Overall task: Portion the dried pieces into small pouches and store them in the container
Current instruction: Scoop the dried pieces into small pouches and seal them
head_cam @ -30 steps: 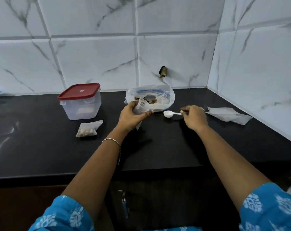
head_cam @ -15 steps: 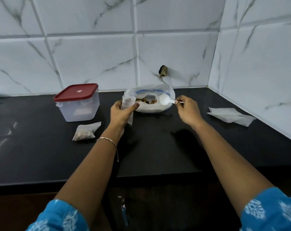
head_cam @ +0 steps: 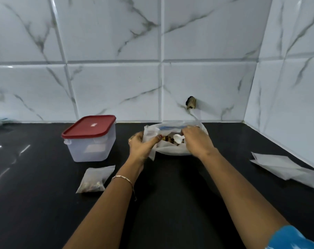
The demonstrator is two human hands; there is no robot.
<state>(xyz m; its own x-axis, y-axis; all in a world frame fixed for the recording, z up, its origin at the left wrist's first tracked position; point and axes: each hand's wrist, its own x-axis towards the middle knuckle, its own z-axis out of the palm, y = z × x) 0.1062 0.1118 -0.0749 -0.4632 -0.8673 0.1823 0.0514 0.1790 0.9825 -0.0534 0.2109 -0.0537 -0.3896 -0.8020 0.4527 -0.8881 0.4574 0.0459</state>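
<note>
A large clear bag holding brown dried pieces lies at the back of the black counter. My left hand grips a small clear pouch upright at the bag's left edge. My right hand holds a white spoon with its bowl down among the dried pieces inside the bag. One filled pouch lies on the counter to the left. Behind it stands a clear container with its red lid shut.
Several flat empty pouches lie at the right by the side wall. Marble-look tiled walls close the back and right. A small dark fixture sticks out of the back wall above the bag. The counter's front edge is near my elbows.
Both hands have moved forward to the large bag. The spoon went from above the counter into the bag's dried pieces, and the small pouch came up beside the bag's opening.
</note>
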